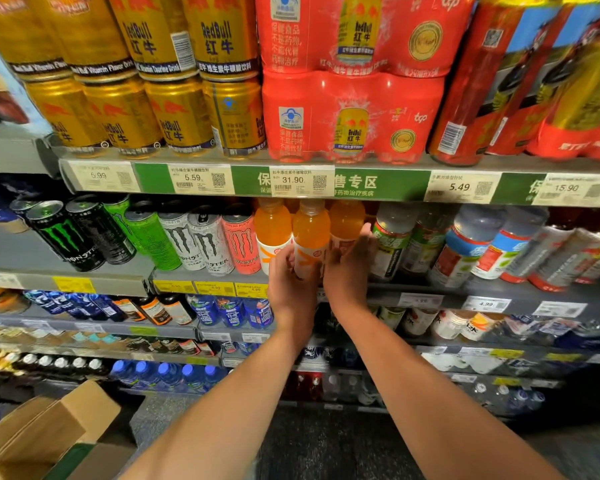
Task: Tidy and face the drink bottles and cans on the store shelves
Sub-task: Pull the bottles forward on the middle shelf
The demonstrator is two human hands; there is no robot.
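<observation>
Three orange drink bottles stand side by side on the second shelf (430, 289). My left hand (291, 282) wraps the base of the middle orange bottle (310, 230). My right hand (349, 268) holds the right orange bottle (347, 220), fingers around its white label. The left orange bottle (272, 225) stands untouched beside a pink Monster can (241, 244). Both forearms reach up from the bottom of the view.
Monster cans (201, 240) fill the shelf to the left, clear labelled bottles (392, 244) to the right. Gold Red Bull cans (177, 116) and red multipacks (350, 116) sit on the shelf above. Lower shelves hold more bottles. An open cardboard box (49, 434) stands on the floor at left.
</observation>
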